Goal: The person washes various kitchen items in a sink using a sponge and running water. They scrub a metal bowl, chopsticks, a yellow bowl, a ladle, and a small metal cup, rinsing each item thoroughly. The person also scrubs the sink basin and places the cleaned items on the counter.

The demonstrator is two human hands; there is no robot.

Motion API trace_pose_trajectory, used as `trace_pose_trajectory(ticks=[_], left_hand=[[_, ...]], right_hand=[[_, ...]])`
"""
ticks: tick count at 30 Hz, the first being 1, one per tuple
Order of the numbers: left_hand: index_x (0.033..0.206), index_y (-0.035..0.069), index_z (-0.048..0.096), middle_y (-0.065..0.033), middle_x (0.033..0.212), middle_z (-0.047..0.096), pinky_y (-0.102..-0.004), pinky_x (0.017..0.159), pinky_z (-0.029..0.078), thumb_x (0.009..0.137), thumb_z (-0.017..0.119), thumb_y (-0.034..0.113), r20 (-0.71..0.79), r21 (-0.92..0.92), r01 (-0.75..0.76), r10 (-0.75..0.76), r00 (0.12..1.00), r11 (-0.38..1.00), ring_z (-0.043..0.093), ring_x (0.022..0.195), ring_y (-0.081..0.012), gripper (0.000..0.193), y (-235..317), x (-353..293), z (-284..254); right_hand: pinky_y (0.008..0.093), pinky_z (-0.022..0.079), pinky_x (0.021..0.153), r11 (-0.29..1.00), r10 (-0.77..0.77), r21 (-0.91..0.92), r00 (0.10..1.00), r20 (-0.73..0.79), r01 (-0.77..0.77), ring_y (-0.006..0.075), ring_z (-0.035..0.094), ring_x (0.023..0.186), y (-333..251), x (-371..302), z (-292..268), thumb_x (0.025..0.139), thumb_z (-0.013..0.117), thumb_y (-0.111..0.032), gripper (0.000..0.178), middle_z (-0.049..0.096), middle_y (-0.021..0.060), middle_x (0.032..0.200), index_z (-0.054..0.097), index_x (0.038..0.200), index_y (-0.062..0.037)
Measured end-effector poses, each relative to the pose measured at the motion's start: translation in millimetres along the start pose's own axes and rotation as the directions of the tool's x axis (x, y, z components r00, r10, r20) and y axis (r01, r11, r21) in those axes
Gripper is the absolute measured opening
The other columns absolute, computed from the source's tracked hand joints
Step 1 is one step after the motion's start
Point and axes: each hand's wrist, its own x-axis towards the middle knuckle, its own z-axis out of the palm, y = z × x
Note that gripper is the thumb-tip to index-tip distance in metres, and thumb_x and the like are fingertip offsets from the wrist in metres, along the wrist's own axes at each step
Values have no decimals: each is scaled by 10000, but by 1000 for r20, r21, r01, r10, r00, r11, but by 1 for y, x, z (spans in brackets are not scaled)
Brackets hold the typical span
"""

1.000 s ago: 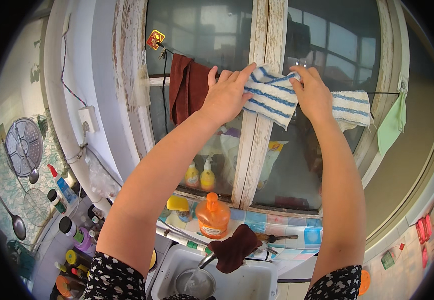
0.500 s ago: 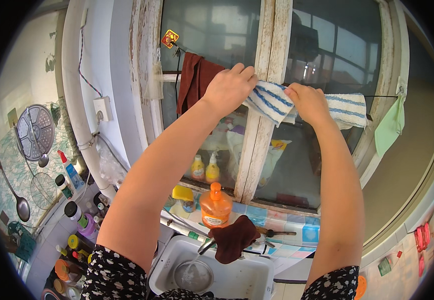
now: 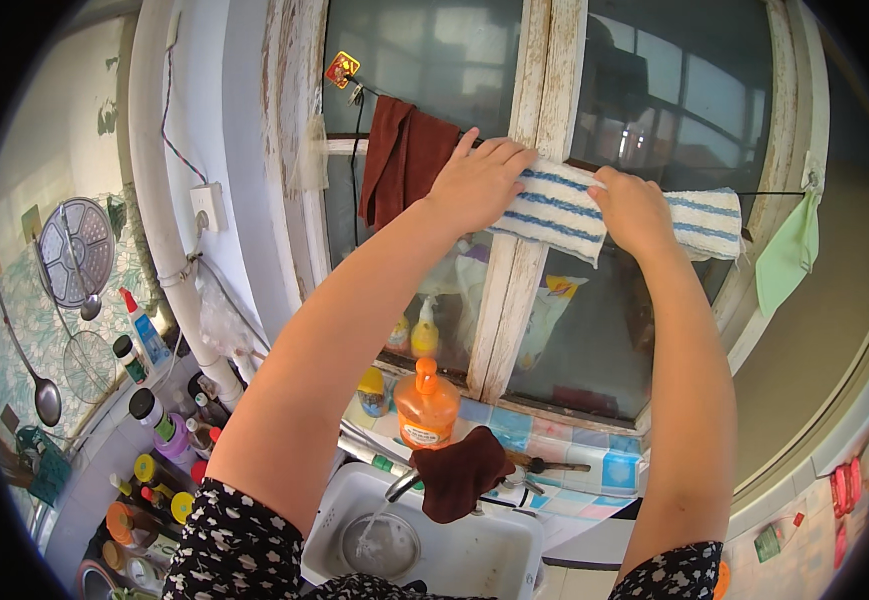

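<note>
Now the striped cloth (image 3: 559,212) hangs flatter over the line (image 3: 769,193), before the window frame (image 3: 554,80), so it looks better spread; the left hand (image 3: 481,184) has fanned its fingers at one end, hold unclear, while the right hand (image 3: 636,212) pinches the top edge.

No print can be read; at six o'clock, an orange pump bottle (image 3: 427,402) bears a pale label (image 3: 422,436), lettering too small.

Got two hands (image 3: 479,182), two blue-striped cloths (image 3: 554,215), two brown cloths (image 3: 399,165), just one orange pump bottle (image 3: 426,408), one sink (image 3: 484,550), one faucet (image 3: 404,486).
</note>
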Motion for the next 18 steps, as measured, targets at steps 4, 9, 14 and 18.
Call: trace_pose_trajectory(ticks=[4,9,14,18], left_hand=[[1264,112,438,-55,1261,472,-474,1086,198,871,525,179,31,-86,34,-32,999,996,400,1228,-213,407,17,8,8],[1273,94,431,-70,1261,471,-454,1070,245,857,555,178,-195,-128,-36,10,981,991,432,1198,-245,442,25,-10,1],[1215,80,492,-96,1247,494,-446,1057,268,829,576,192,-85,-432,132,-187,979,892,456,1162,-291,411,34,-108,-32],[1220,48,493,-96,1205,496,-313,909,402,850,574,113,14,-461,290,-320,947,839,502,1071,-243,384,48,-221,-57]], right_hand=[[404,421,778,995,31,-97,999,21,-29,297,598,868,18,-6,-3,874,533,-235,188,648,139,877,604,930,-71],[426,408,862,994,-106,-7,984,-142,106,330,570,940,28,-15,-10,841,559,-173,224,635,163,952,604,1005,-28],[367,358,980,945,27,320,958,-286,69,288,447,1206,-38,-88,13,884,535,-186,353,516,146,1259,532,1223,-86],[354,421,881,651,-218,747,976,19,131,284,552,1009,-84,-200,13,821,597,-100,288,591,144,1098,591,1095,-9]])
